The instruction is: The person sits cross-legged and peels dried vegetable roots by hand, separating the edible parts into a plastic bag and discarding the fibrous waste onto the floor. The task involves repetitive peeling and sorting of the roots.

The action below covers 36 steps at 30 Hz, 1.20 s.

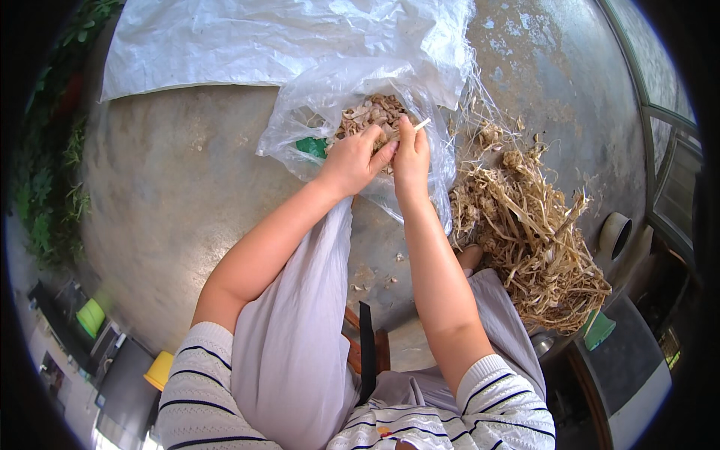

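My left hand (353, 160) and my right hand (412, 160) meet over an open clear plastic bag (292, 121). Between them is what looks like a dried garlic bulb (378, 145), mostly covered by my fingers. A pale cut stalk (423, 124) pokes out past my right thumb and fingers. Below my hands, the bag holds a heap of loose garlic cloves (374, 112) with papery skins. A green piece of plastic (312, 147) shows at the bag's left side.
Right of the bag lies a big pile of dried garlic stalks (540, 242), some with bulbs attached. A white woven plastic sheet (236, 45) covers the floor ahead. Skin scraps dot the concrete floor (169, 169). A white pot-like container (615, 235) is at far right, plants (42, 197) at left.
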### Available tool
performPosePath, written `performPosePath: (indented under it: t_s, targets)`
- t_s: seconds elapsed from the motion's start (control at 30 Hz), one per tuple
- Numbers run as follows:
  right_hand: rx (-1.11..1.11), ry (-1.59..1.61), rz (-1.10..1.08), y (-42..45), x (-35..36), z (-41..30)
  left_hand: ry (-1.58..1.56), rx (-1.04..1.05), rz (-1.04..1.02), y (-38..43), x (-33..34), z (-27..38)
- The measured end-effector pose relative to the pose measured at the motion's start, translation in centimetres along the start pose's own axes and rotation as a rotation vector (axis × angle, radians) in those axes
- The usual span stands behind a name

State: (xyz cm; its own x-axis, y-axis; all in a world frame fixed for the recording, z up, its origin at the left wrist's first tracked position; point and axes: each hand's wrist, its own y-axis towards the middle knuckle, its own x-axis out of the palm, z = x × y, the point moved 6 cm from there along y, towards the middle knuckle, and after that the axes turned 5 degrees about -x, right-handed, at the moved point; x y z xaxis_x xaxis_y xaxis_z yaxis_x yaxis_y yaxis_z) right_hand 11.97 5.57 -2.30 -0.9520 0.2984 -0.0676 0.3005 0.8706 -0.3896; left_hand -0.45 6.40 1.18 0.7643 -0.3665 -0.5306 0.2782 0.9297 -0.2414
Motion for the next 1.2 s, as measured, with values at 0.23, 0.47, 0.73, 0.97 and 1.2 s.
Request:
performPosePath:
  t_s: [0.23, 0.47, 0.73, 0.97, 1.2]
  targets:
    - [-0.263, -0.060, 0.194, -2.8, 0.7, -3.2, -0.375, -0.095, 0.229, 0.2, 0.0, -0.4]
    - [-0.094, 0.063, 0.198, -3.7, 1.8, -3.9, -0.138, -0.068, 0.268, 1.5, -1.4, 0.4]
    - [-0.117, 0.314, 0.167, -2.3, 2.0, -2.9, -0.329, -0.099, 0.330, 1.7, -1.7, 0.7]
    - [-0.582, -0.203, 0.134, -2.2, 1.0, -5.9, -0.446, -0.325, 0.102, 3.0, -0.3, -1.1]
    - [-0.922, -0.551, -0.183, -1.5, 1.1, -7.3, -0.905, -0.794, -0.556, 2.0, 3.3, -3.0]
